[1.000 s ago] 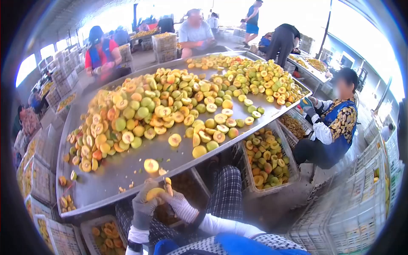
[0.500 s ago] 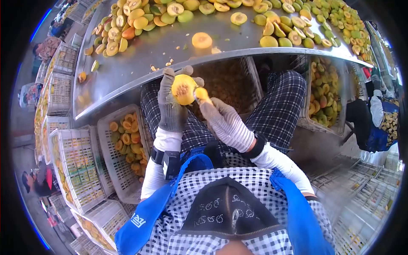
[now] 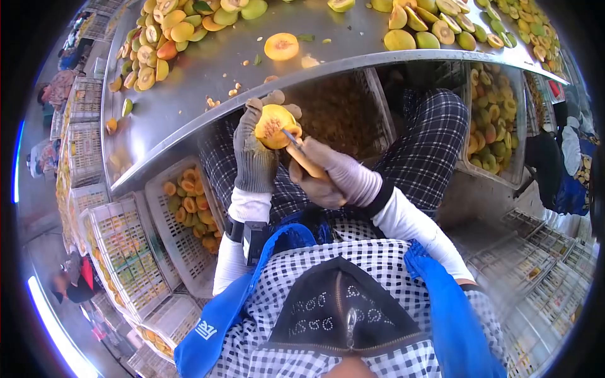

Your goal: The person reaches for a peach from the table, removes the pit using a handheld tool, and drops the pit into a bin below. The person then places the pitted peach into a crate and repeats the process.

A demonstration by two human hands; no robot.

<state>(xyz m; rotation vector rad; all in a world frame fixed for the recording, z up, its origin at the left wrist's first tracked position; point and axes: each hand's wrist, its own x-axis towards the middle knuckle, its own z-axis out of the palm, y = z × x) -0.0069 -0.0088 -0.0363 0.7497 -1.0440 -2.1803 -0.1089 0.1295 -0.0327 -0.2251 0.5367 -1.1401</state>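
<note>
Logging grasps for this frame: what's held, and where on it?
Left hand: fruit half, by its outer rim. Right hand: tool, by its tan handle.

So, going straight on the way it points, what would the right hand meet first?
Likely the fruit half in the left hand; the tool in the right hand seems to touch its cut face, though depth is unclear.

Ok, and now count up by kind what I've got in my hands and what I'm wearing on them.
Fruit half: 1, in the left hand
Knife: 1, in the right hand, its tip at the cut face
Gloves: 2, one on each hand
Total: 4
</note>
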